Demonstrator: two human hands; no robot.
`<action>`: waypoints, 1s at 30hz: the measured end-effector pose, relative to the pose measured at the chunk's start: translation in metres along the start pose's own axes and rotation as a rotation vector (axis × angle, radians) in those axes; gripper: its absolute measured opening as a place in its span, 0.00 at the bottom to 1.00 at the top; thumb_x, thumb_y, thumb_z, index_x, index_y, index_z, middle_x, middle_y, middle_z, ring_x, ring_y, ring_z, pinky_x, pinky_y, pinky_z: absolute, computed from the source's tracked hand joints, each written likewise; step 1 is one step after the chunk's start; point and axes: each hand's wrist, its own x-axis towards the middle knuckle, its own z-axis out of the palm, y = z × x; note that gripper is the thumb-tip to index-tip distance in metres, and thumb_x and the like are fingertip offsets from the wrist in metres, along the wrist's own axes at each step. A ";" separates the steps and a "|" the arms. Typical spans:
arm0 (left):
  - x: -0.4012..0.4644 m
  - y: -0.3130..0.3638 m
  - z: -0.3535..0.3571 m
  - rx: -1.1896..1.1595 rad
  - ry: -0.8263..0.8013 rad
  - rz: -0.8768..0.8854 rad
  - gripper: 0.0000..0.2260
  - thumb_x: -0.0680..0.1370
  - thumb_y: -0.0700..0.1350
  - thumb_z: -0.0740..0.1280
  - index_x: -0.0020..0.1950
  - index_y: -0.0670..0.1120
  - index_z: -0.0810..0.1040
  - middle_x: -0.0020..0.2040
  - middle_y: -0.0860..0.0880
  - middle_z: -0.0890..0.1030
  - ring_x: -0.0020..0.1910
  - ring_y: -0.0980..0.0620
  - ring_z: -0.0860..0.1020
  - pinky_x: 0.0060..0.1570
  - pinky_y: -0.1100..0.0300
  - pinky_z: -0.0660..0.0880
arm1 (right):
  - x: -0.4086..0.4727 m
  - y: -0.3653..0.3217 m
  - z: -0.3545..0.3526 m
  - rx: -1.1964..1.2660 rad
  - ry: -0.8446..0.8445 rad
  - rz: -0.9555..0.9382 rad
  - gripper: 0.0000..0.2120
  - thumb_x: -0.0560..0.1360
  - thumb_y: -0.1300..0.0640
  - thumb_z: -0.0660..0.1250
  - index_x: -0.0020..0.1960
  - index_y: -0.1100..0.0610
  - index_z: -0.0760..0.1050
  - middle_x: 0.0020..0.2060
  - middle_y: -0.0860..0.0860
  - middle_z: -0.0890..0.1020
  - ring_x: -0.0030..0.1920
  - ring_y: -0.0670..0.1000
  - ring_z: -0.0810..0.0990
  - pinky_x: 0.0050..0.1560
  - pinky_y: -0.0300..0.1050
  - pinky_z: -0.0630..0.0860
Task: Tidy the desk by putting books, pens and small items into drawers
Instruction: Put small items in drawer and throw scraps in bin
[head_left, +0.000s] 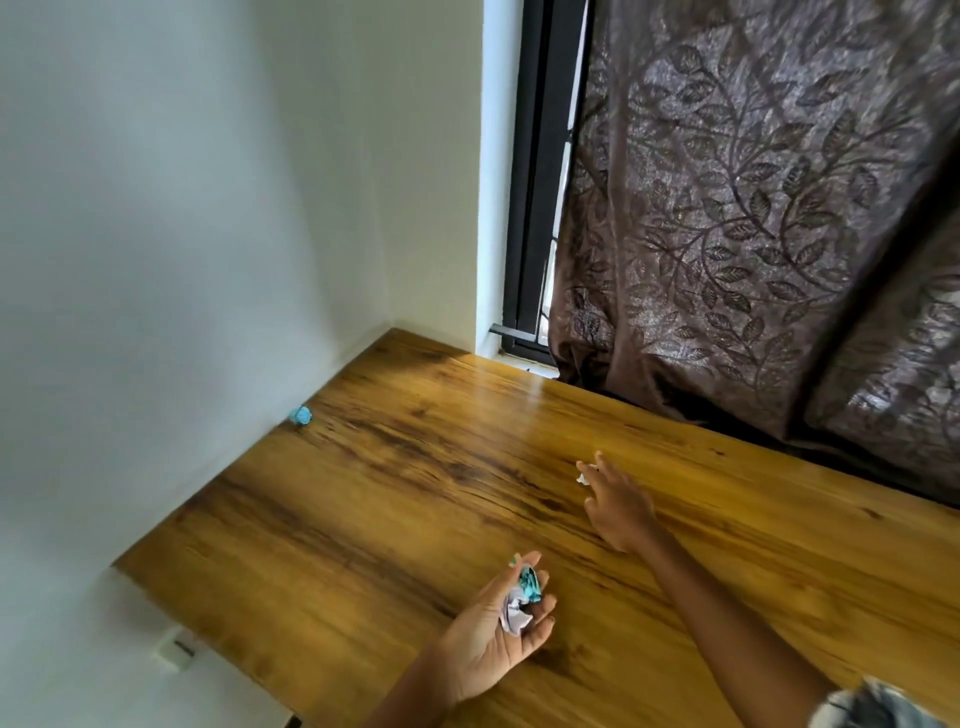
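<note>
My left hand is palm up over the wooden desk, its fingers curled round crumpled paper scraps, white and teal. Farther out over the desk, my right hand reaches forward and its fingertips pinch a small white crumpled scrap. A blue crumpled paper ball lies on the desk at its left edge, against the wall, well away from both hands.
A white wall runs along the desk's left side. A brown leaf-patterned curtain hangs over the dark-framed window behind the desk and drapes onto its back edge. A white wall socket sits below the desk's left edge.
</note>
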 end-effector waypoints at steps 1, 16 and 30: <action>-0.001 0.000 0.001 -0.002 0.004 0.004 0.20 0.71 0.47 0.68 0.63 0.44 0.75 0.46 0.45 0.81 0.40 0.48 0.79 0.42 0.54 0.76 | -0.002 -0.002 0.005 0.002 0.029 -0.015 0.23 0.80 0.55 0.53 0.75 0.50 0.55 0.76 0.51 0.51 0.75 0.54 0.53 0.72 0.53 0.57; 0.002 -0.003 -0.008 -0.009 -0.040 0.037 0.19 0.75 0.49 0.63 0.64 0.45 0.74 0.48 0.47 0.81 0.42 0.50 0.81 0.44 0.56 0.79 | -0.133 -0.019 0.056 0.403 0.570 -0.252 0.17 0.68 0.72 0.66 0.54 0.58 0.80 0.54 0.54 0.82 0.55 0.51 0.79 0.56 0.35 0.72; -0.008 -0.002 -0.018 -0.172 -0.079 0.016 0.14 0.75 0.50 0.66 0.57 0.45 0.77 0.46 0.46 0.80 0.41 0.50 0.82 0.40 0.57 0.81 | -0.173 -0.074 0.080 -0.148 0.643 -0.554 0.19 0.81 0.56 0.44 0.62 0.50 0.71 0.65 0.47 0.74 0.69 0.55 0.63 0.63 0.59 0.60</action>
